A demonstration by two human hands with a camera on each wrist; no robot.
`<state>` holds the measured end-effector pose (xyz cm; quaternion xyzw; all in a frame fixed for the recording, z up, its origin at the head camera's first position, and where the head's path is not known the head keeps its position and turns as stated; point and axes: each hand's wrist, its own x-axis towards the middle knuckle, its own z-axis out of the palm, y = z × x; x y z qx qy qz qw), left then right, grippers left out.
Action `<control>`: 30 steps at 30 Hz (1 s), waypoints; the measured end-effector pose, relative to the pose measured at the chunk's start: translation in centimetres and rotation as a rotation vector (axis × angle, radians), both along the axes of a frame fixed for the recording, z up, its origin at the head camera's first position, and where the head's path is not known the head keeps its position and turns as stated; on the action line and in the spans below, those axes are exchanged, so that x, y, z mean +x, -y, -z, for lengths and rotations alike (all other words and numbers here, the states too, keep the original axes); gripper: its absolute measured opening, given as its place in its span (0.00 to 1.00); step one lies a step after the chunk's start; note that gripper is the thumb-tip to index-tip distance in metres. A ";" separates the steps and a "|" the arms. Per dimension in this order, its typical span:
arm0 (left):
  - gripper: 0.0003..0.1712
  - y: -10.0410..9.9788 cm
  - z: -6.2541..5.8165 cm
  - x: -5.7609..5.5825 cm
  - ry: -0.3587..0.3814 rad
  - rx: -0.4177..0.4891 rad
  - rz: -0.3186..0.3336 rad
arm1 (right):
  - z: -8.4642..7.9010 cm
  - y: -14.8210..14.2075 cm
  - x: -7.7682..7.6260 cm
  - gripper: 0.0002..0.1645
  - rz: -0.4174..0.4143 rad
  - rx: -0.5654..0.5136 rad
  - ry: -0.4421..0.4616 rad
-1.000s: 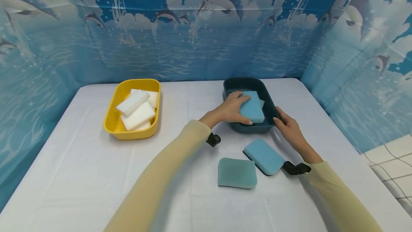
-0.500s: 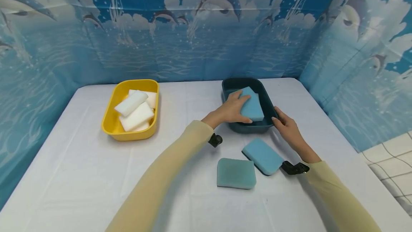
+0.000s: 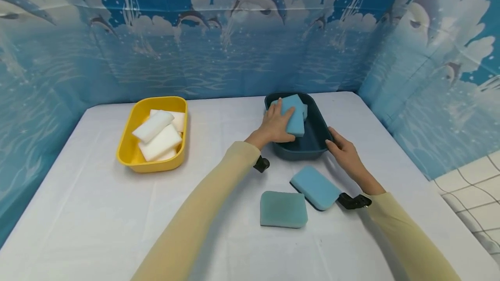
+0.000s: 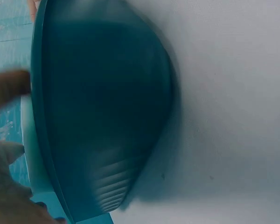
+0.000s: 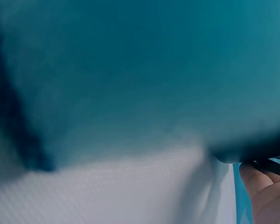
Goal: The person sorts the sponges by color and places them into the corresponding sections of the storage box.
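In the head view, my left hand (image 3: pixel 275 127) holds a light blue sponge (image 3: pixel 296 118) inside the dark teal basin (image 3: pixel 315 142), fingers spread over it and thumb at its near end. Part of another blue piece (image 3: pixel 305 111) shows behind that sponge. My right hand (image 3: pixel 345 153) pinches the basin's right rim. The left wrist view is filled mostly by the basin's outer wall (image 4: pixel 102 93), with blurred fingers at its rim. On the table before the basin lie a light blue sponge (image 3: pixel 315 187) with a dark underside and a greener sponge (image 3: pixel 284 209).
A yellow basin (image 3: pixel 150 167) with several white sponges (image 3: pixel 160 142) stands at the back left of the white-covered table (image 3: pixel 97 211). Blue dolphin-print curtains (image 3: pixel 211 64) hang behind the table and along its sides.
My left hand and the blue sponge have shifted to the left and toward the back inside the teal basin. The right hand keeps its hold on the rim.
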<state>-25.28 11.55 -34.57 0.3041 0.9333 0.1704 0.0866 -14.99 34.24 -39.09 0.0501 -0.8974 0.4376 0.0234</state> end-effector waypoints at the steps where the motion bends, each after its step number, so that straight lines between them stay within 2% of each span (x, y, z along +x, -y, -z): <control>1: 0.51 0.1 0.0 0.0 0.002 -0.002 0.005 | 0.0 0.0 0.0 0.36 -0.003 -0.001 -0.001; 8: 0.55 0.3 0.0 0.2 -0.037 0.010 0.025 | -0.3 0.1 0.0 0.36 -0.013 -0.012 0.003; 24: 0.54 1.3 -0.1 0.9 -0.075 0.120 0.104 | 0.0 0.0 -0.2 0.37 0.002 0.004 0.006; 30: 0.53 1.9 -0.6 1.3 -0.105 0.150 0.146 | 0.0 0.0 -0.2 0.36 0.002 0.000 0.000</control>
